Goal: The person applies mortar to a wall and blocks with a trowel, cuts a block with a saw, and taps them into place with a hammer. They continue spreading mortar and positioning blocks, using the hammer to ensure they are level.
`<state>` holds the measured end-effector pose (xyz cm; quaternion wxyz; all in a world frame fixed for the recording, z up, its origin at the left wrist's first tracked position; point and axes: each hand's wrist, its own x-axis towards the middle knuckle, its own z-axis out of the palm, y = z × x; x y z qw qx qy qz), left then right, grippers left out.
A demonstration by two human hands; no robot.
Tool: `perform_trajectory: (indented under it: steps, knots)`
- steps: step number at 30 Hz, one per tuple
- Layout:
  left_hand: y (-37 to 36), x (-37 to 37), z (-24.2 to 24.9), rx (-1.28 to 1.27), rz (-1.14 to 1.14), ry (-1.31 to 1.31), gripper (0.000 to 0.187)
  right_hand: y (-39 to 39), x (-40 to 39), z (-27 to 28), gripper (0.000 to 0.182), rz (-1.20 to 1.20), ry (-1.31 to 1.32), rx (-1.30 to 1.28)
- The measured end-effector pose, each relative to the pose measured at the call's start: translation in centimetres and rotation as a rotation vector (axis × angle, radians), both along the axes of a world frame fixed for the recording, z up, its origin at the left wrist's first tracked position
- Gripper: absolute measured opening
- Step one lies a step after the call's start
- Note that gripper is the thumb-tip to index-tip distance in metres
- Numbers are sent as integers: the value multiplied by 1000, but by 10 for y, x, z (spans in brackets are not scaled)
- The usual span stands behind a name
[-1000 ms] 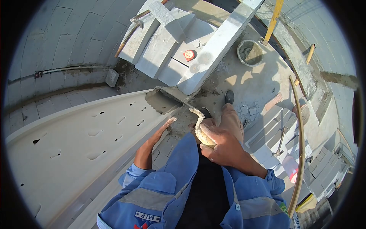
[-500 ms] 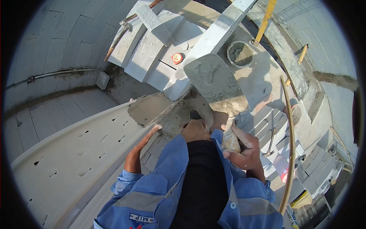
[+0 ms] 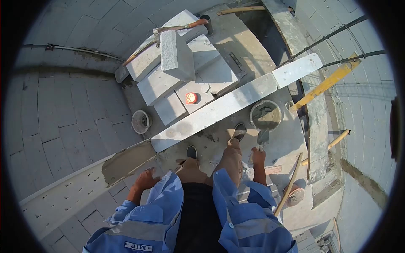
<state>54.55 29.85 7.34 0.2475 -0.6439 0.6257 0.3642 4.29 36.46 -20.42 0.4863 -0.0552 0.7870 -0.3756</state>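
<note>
My right hand [image 3: 258,157] grips the handle of a trowel [image 3: 263,136]. Its grey blade points away from me, just short of a round bucket [image 3: 252,118] with grey mortar in it. My left hand [image 3: 146,179] hangs beside the low wall [image 3: 63,206], with its fingers loosely apart and nothing visible in them. A smoothed patch of wet mortar [image 3: 126,163] covers the end of that wall, close to my left hand. From there a long row of pale blocks [image 3: 223,109] runs off to the upper right.
Pale blocks [image 3: 152,84] are stacked ahead, bearing a red tape measure [image 3: 191,98] and a hammer [image 3: 181,28]. A small bucket [image 3: 140,122] stands at left. A yellow level [image 3: 325,86] leans at right, near a wooden pole [image 3: 288,185]. A floor opening [image 3: 263,31] lies at the far side.
The trowel has moved from close in front of my body out and down toward the mortar bucket. My left hand has drawn back from the wall's edge. The view has shifted, showing more floor.
</note>
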Motion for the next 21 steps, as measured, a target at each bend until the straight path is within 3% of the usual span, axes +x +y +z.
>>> perform_trajectory:
  steps: [3, 5, 7, 9, 10, 12, 13, 14, 16, 17, 18, 19, 21]
  knots:
    - [-25, -97, 18, 110, 94, 232, 58, -30, -59, -44, 19, 79, 30, 93]
    - [-59, -161, 43, 218, 312, 496, 51, -56, -79, -58, 22, 102, 81, 157]
    - [-84, -195, 54, 156, 348, 554, 49, -61, -109, -114, 27, 85, -12, 229]
    - [-125, -225, 77, -32, 279, 571, 44, -78, -124, -131, 38, 305, -37, 349]
    - [-148, -234, 84, -167, 283, 571, 44, -87, -121, -126, 37, 240, 0, 268]
    - [-199, -246, 86, -457, 234, 494, 45, -72, -132, -184, 31, 408, 159, 178]
    - [-229, -250, 80, -614, 179, 428, 46, -69, -131, -181, 25, 349, 70, 274]
    - [-255, -252, 74, -690, 282, 443, 49, -78, -124, -135, 17, 187, -5, 316]
    - [-308, -244, 53, -822, 219, 344, 57, -75, -117, -84, 23, 32, 5, 282]
    - [-333, -235, 38, -912, 182, 274, 60, -59, -112, -84, 33, 45, 148, 267]
    - [-355, -231, 26, -952, 156, 209, 66, -45, -105, -63, 37, 224, 598, 202]
    - [-372, -226, 18, -988, 123, 136, 72, -49, -107, -15, 47, 196, 457, 248]
    - [-402, -213, -9, -1014, 111, 123, 88, -27, -111, 4, 47, 227, 475, 188]
